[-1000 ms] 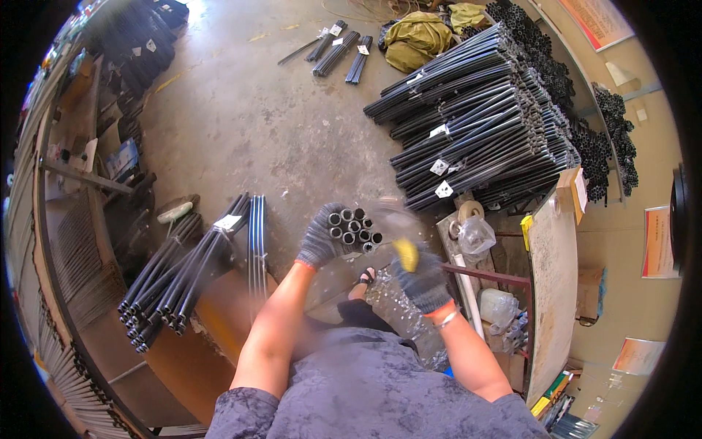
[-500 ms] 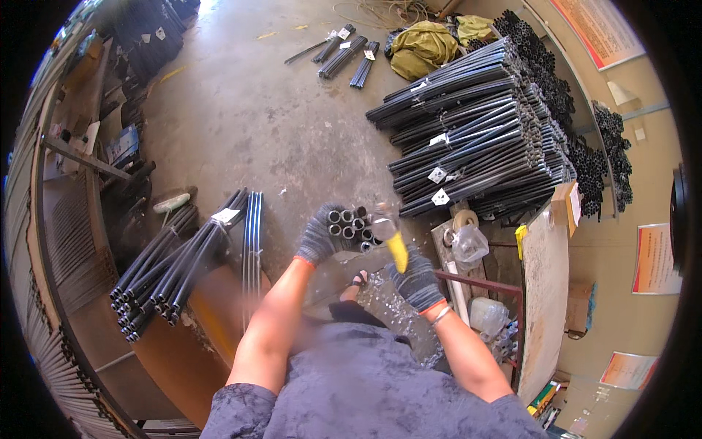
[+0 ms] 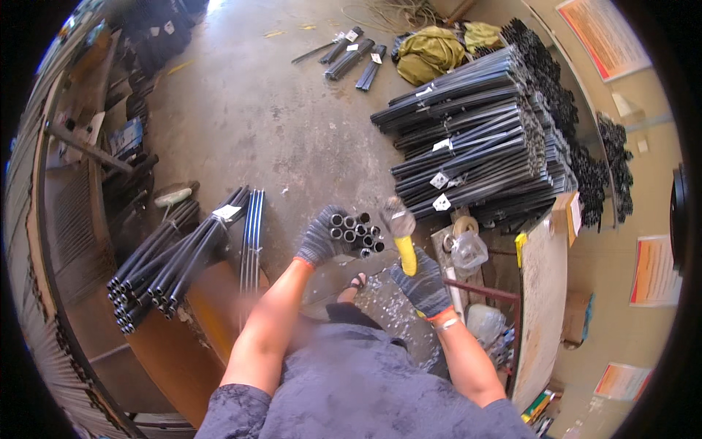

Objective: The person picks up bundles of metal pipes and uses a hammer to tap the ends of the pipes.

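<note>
In a grey knit glove with an orange cuff, my left hand (image 3: 319,238) is closed round the side of a bundle of black metal tubes (image 3: 351,235), whose round open ends face up toward me. My right hand (image 3: 424,285), gloved the same way, grips a hammer (image 3: 405,252) by its yellow handle. The hammer's grey-brown head is just right of the tube ends, apart from them. The lower lengths of the tubes are hidden beneath their ends.
Tied bundles of black tubes (image 3: 175,252) lie on a brown surface at left, beside several thin shiny rods (image 3: 252,238). A large stack of tagged tubes (image 3: 461,139) stands at right. Nearer are a red metal frame (image 3: 486,291), a clear plastic bag (image 3: 468,250) and a board (image 3: 545,285).
The hammer has moved right, off the tube ends, with its head now beside them. My right hand has shifted slightly right and down; my left keeps hold of the tubes.
</note>
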A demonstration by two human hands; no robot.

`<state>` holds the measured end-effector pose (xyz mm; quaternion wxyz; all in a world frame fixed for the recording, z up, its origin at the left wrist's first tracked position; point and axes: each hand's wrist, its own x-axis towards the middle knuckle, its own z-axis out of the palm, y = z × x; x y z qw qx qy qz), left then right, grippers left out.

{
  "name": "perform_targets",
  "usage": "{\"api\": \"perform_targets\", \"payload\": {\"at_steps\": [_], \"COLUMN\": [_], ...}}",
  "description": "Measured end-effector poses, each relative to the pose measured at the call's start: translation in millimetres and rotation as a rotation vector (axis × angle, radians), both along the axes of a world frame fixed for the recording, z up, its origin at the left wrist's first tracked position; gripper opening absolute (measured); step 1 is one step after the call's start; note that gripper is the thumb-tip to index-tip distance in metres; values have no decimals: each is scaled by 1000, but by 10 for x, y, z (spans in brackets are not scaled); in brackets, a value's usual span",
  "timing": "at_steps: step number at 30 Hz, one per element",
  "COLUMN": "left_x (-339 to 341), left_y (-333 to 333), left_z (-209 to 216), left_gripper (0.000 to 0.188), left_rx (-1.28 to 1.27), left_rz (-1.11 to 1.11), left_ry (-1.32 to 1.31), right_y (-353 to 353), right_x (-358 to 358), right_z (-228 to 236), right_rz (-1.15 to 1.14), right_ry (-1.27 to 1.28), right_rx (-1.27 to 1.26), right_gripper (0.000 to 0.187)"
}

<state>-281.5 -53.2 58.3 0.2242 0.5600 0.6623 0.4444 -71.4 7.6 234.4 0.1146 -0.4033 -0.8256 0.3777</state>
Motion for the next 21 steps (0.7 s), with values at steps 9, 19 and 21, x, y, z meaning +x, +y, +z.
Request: {"api": "perform_targets", "payload": {"at_steps": [9, 19, 21], "left_x": [68, 14, 29], "left_y": [10, -12, -9], "left_z": [81, 321, 303], "left_gripper": [66, 70, 68], "left_rx": [53, -5, 8], "left_rz": [72, 107, 101], "left_ry": [-497, -299, -353], "right_y": [-74, 55, -13], "right_x": [75, -215, 80], "right_z": [-18, 721, 151], "right_rz": [-165, -246, -79], "right_ry": [100, 633, 251], "right_rx": [-9, -257, -100], "right_gripper": [22, 16, 18]}}
